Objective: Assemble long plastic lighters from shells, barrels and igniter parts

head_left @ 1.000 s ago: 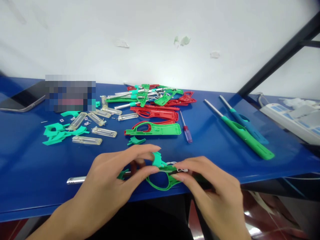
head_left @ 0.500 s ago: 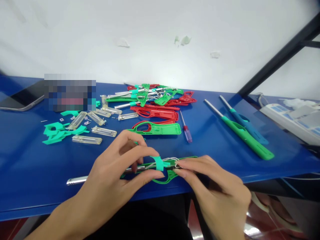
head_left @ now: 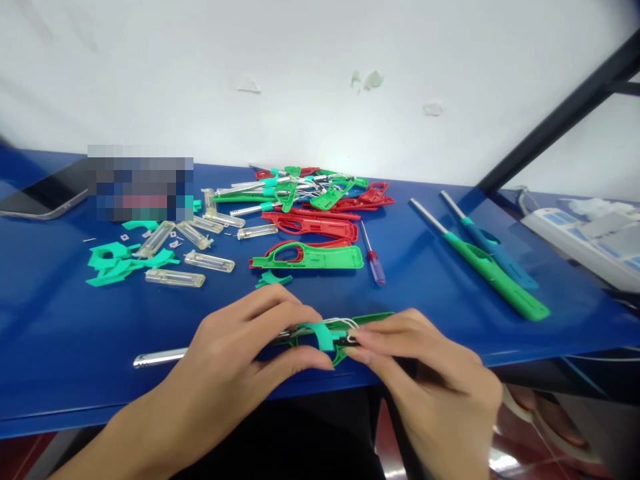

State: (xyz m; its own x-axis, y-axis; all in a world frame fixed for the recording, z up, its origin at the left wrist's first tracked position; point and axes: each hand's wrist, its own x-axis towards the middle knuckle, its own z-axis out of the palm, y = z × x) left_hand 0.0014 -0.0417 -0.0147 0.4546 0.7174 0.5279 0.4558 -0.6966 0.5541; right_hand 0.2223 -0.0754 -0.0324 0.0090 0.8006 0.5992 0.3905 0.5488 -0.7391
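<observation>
Pinching a teal trigger point(head_left: 326, 339) between thumb and forefinger, in the head view the left hand point(head_left: 273, 333) works above a green shell point(head_left: 367, 320) at the table's point(head_left: 80, 360) near edge. The right hand point(head_left: 413, 357) has thumb and forefinger clamped on a black part point(head_left: 346, 339), right at the trigger's three o'clock, with white wire point(head_left: 345, 321) looping there. From the hands, a metal tube point(head_left: 159, 358) points to nine o'clock, clear tanks point(head_left: 210, 261) lie at ten, and a screwdriver point(head_left: 374, 259) lies near one.

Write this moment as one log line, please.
left hand: holds teal piece | right hand: holds black part | screwdriver: on table
</observation>
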